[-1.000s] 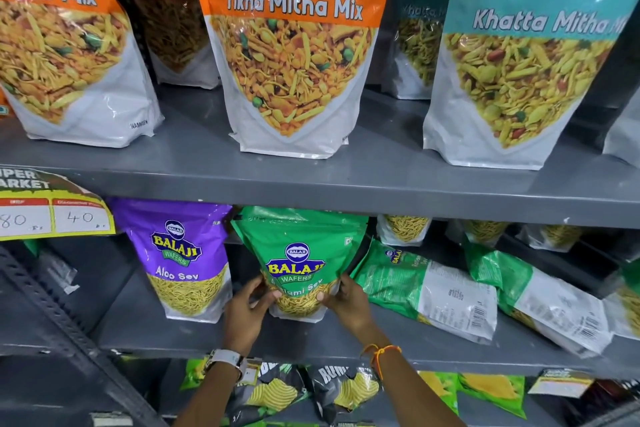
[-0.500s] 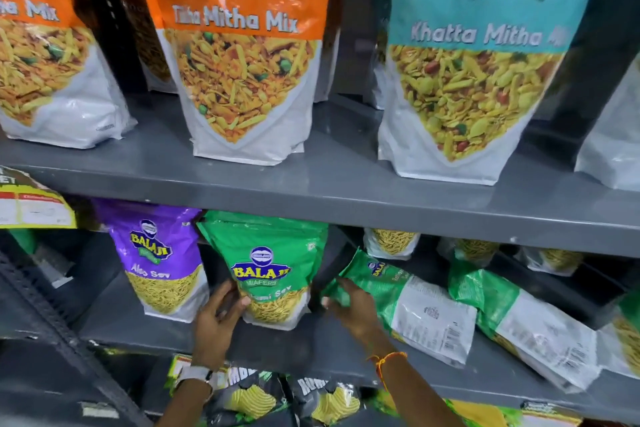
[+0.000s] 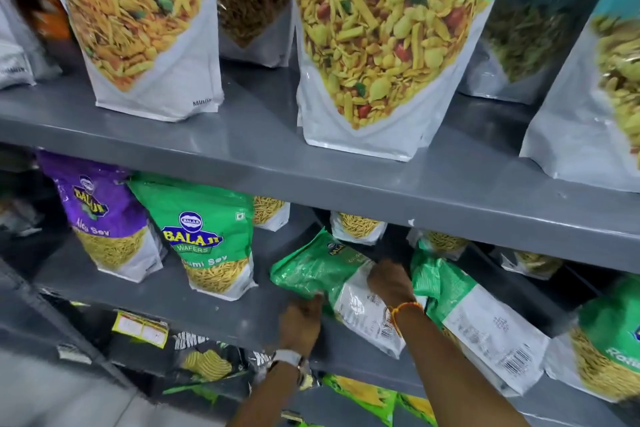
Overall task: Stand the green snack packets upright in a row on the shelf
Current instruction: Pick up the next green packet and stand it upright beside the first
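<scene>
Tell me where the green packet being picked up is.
Head view, middle shelf: green packet lies flat between the upright green packet and another fallen one.

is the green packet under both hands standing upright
No, the green foil snack packet lies flat on the grey metal shelf, with the left hand and right hand on it.

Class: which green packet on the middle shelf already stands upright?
The green packet beside the purple packet; the others lie flat, back side up.
</scene>
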A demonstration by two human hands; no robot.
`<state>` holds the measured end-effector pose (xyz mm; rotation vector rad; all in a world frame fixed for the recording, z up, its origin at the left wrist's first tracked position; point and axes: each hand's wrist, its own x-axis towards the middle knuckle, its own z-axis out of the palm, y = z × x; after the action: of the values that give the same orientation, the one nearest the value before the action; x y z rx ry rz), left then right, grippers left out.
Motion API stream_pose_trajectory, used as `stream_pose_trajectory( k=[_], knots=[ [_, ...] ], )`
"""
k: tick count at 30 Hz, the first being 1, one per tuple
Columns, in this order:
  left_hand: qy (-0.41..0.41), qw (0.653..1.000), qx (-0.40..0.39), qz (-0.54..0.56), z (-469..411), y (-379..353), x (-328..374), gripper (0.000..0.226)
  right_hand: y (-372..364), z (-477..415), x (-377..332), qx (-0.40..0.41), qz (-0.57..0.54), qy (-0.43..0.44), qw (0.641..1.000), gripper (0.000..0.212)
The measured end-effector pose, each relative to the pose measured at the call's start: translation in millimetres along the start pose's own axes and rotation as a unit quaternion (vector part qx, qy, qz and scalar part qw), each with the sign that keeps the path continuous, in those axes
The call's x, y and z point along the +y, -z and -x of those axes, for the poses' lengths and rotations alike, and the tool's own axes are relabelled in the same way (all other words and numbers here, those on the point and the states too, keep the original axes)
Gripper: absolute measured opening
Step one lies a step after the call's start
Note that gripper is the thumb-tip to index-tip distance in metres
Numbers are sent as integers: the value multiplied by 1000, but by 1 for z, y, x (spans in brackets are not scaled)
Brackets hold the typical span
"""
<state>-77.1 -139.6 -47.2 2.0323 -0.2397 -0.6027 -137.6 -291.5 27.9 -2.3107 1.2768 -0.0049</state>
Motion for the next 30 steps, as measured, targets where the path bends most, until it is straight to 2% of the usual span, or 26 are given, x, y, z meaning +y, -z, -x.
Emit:
stream_pose_trajectory(
  k=[3,6,10,16,19,22,23,25,28,30],
  knots=[
    [94,986,-52,124,5,-16,25,52,3,-4,1,-15,-16,-23,999,30],
    [134,975,-82,160,8,-25,36,39,4,3,2,21,-44,-49,998,28],
    [30,982,-52,178,8,-29,39,29,3,17,5,78,-94,-73,990,25],
    [-84,979,5,186,3,-9,56,46,2,26,6,156,-209,-38,965,16],
    [-153,973,32,173,-1,4,66,49,-1,26,5,182,-327,-48,926,13],
    [-195,966,26,167,-5,8,68,46,-11,28,8,178,-498,-52,847,12],
    [-200,965,23,165,-6,8,66,46,-12,29,11,175,-524,-54,832,16],
    [-208,968,22,142,-3,6,61,43,-18,29,21,164,-498,-45,851,20],
    [-224,971,-2,83,-16,15,38,36,-34,42,6,182,-353,-39,917,19],
    [-239,969,-18,58,-13,15,39,35,-43,55,1,230,-321,-35,918,33]
  ],
)
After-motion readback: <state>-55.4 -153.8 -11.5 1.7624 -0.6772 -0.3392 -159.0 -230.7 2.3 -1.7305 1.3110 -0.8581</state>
